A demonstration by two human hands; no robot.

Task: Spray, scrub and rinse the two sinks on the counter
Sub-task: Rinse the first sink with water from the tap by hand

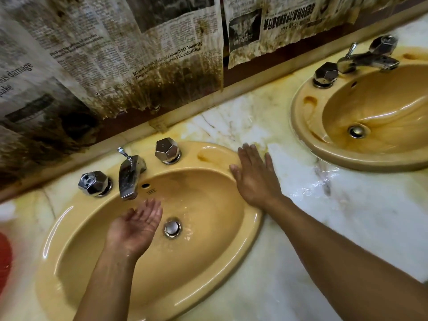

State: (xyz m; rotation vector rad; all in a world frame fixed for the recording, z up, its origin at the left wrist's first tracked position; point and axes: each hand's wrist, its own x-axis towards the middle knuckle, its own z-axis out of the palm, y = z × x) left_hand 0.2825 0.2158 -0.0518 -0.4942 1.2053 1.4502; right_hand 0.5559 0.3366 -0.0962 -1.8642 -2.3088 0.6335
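Two mustard-yellow sinks sit in a wet marble counter (312,228). The near sink (76,249) is below me, the far sink (305,126) at the upper right. My left hand (136,225) is cupped palm up inside the near basin, just under the chrome spout (128,179), beside the drain (172,228). It is wet and holds nothing. My right hand (254,174) lies flat, fingers straight, on the near sink's right rim and the counter next to it. Water ripples around the drain.
Chrome faceted tap knobs stand left (93,183) and right (167,150) of the near spout. The far sink has its own faucet (368,57) and knob (326,74). Stained newspaper (139,54) hangs on the wall behind. A red object (4,258) shows at the left edge.
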